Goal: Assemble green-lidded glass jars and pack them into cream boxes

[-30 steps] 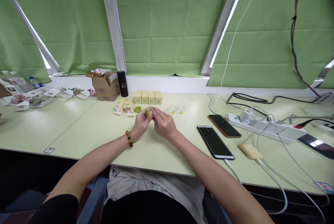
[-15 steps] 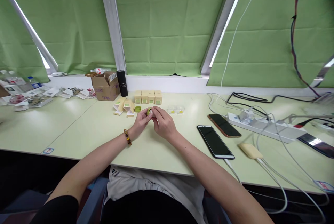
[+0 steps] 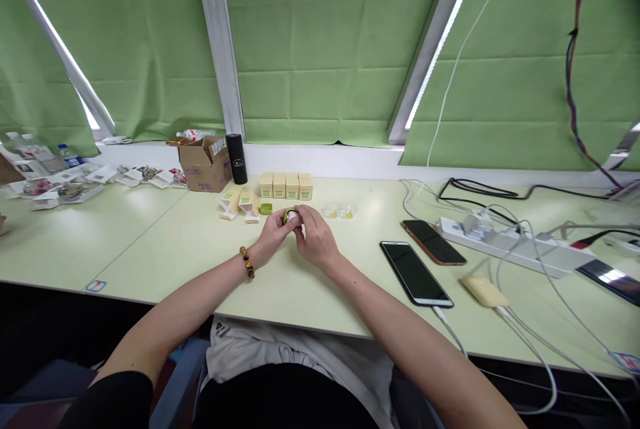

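Observation:
A small olive-green round-cornered case (image 3: 289, 216), whitish on its inner side, is held between my two hands over the table. My left hand (image 3: 271, 236), with a beaded bracelet at the wrist, is closed around its left side. My right hand (image 3: 316, 237) is closed with its fingertips on the right side of it. Fingers hide much of the case. Just left of my hands lies a similar green piece (image 3: 267, 208). Two opened cream cartons (image 3: 249, 202) are beside that, and to the right sits a clear plastic tray with yellow bits (image 3: 340, 212).
Several closed cream boxes (image 3: 286, 186) stand in a row behind my hands. At the back left are a cardboard box (image 3: 205, 168), a black cylinder (image 3: 237, 160) and bagged packets (image 3: 70, 193). Two phones (image 3: 416, 272), a power strip (image 3: 510, 248) and cables lie at the right.
The case in my hands has turned a little, and more of its whitish inner side shows. The whole view has shifted slightly; the other things stay put.

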Action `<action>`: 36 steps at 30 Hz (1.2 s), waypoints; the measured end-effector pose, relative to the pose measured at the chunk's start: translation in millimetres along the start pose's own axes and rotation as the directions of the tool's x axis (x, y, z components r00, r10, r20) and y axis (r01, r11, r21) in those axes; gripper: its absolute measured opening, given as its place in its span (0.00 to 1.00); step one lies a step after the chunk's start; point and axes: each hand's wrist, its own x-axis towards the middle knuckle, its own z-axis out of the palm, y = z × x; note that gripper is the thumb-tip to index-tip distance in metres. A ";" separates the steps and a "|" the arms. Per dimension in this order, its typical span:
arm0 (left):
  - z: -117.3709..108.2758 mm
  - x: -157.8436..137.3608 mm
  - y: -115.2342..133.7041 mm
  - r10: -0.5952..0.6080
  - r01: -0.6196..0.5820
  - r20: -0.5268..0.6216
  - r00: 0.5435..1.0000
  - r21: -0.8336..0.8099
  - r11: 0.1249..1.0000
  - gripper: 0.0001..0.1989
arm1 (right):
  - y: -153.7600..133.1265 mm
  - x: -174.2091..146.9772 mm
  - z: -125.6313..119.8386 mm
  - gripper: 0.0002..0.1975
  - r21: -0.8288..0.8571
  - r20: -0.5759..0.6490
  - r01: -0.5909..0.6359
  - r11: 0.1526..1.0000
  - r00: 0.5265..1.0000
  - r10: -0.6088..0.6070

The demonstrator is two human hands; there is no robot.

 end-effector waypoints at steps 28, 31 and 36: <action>6.4 -3.0 11.5 -0.069 0.069 -0.001 0.998 -0.118 0.991 0.18 | -0.1 2.2 -1.6 0.20 0.004 0.015 -0.017 1.000 1.000 0.016; 6.6 -3.9 12.2 -0.077 0.078 0.020 0.997 -0.111 0.991 0.18 | -1.0 2.9 -4.5 0.20 -0.004 -0.008 -0.043 0.999 0.999 0.043; -0.8 -0.7 11.0 -0.066 0.071 0.099 0.993 -0.054 0.996 0.26 | -1.7 3.1 -6.1 0.22 0.132 -0.057 -0.172 0.976 0.982 0.181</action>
